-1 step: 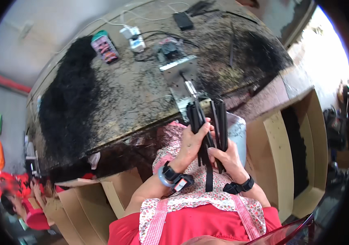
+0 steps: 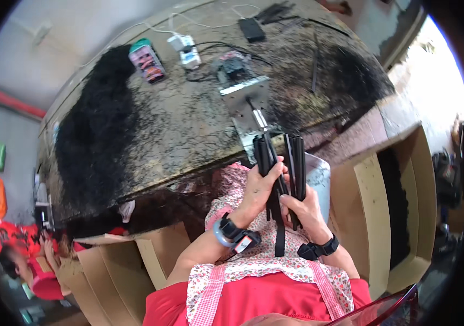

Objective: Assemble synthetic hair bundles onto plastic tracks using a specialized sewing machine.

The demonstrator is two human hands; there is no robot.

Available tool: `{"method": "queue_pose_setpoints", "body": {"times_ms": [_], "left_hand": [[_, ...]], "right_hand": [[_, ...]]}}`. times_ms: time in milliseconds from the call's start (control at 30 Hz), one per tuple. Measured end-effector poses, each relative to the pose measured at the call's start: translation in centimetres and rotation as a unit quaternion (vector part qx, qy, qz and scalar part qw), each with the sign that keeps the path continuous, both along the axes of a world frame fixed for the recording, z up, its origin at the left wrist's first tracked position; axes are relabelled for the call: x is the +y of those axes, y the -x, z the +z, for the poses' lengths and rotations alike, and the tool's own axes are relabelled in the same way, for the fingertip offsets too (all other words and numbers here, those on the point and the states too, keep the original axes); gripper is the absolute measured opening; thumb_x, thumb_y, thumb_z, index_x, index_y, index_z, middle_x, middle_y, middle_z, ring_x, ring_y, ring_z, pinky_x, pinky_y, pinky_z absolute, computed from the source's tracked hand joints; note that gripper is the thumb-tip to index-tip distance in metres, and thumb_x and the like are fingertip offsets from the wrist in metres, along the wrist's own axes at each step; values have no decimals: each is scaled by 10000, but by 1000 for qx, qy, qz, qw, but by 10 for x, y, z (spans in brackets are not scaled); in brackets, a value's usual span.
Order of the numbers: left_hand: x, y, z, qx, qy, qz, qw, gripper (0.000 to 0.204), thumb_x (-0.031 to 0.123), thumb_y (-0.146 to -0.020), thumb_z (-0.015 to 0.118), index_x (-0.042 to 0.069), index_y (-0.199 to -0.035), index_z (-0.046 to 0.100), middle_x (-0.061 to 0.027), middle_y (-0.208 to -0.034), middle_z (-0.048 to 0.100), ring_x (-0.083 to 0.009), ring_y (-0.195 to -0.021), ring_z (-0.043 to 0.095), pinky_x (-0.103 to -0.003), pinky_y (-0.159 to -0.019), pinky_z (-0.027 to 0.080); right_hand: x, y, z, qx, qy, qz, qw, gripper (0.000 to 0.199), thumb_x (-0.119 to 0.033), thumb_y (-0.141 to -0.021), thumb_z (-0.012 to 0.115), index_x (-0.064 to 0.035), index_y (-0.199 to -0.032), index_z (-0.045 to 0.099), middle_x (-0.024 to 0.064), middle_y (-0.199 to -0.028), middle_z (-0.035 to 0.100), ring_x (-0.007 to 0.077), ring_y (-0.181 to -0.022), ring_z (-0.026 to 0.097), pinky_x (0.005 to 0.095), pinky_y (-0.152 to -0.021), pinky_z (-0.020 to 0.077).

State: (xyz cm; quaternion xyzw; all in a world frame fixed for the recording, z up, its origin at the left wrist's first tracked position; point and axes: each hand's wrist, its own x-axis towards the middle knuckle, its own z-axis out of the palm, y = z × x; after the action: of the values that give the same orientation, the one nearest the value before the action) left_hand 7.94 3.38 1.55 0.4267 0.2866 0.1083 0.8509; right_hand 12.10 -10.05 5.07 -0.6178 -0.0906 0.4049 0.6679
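Note:
My left hand (image 2: 259, 188) is closed around a bundle of thin black strips (image 2: 263, 153) that point up toward the table edge. A second bundle of black strips (image 2: 295, 157) stands beside it, with my right hand (image 2: 306, 208) wrapped round its lower part. A single flat black strip (image 2: 280, 242) hangs down between my hands over the flowered apron (image 2: 242, 263). Just beyond the left bundle's top, a metal spindle (image 2: 260, 119) projects from a silver metal bracket (image 2: 241, 111) at the table's edge. Whether the strips touch the spindle I cannot tell.
The worktable (image 2: 188, 130) carries a heap of black fibres (image 2: 93, 125), a phone (image 2: 147, 63), a white power strip (image 2: 190, 55) and a black box (image 2: 251, 30). Cardboard boxes stand at right (image 2: 365, 209) and left (image 2: 115, 271). Another person (image 2: 39, 269) is at far left.
The view has shifted slightly, so the table and bracket appear a little farther right and lower. Both hands keep hold of their bundles.

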Motion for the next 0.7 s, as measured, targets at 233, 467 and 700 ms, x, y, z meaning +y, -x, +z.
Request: {"method": "queue_pose_setpoints", "body": {"times_ms": [233, 467, 700], "left_hand": [[3, 0, -2, -10, -22, 0, 1000, 278, 249, -889, 686, 24, -1034, 611, -22, -852, 635, -95, -708, 608, -253, -617, 503], [2, -3, 5, 3, -12, 7, 1000, 234, 255, -883, 694, 39, -912, 610, -13, -773, 626, -92, -630, 586, -247, -570, 482], [19, 1, -6, 24, -52, -34, 998, 243, 269, -879, 697, 44, -845, 612, -8, -712, 615, -103, -605, 599, -253, -544, 474]], "right_hand": [[-4, -1, -1, -36, 45, -8, 998, 429, -16, -812, 654, 34, -1220, 530, 12, -689, 596, 78, -507, 547, 219, -468, 446], [-5, -4, -5, -56, 73, -31, 995, 258, -16, -796, 670, 34, -1038, 595, 1, -663, 582, 78, -546, 560, 232, -486, 444], [-7, -15, -10, -5, 69, 27, 997, 315, -27, -805, 665, 40, -1088, 545, 8, -707, 601, 86, -582, 577, 228, -537, 468]]}}
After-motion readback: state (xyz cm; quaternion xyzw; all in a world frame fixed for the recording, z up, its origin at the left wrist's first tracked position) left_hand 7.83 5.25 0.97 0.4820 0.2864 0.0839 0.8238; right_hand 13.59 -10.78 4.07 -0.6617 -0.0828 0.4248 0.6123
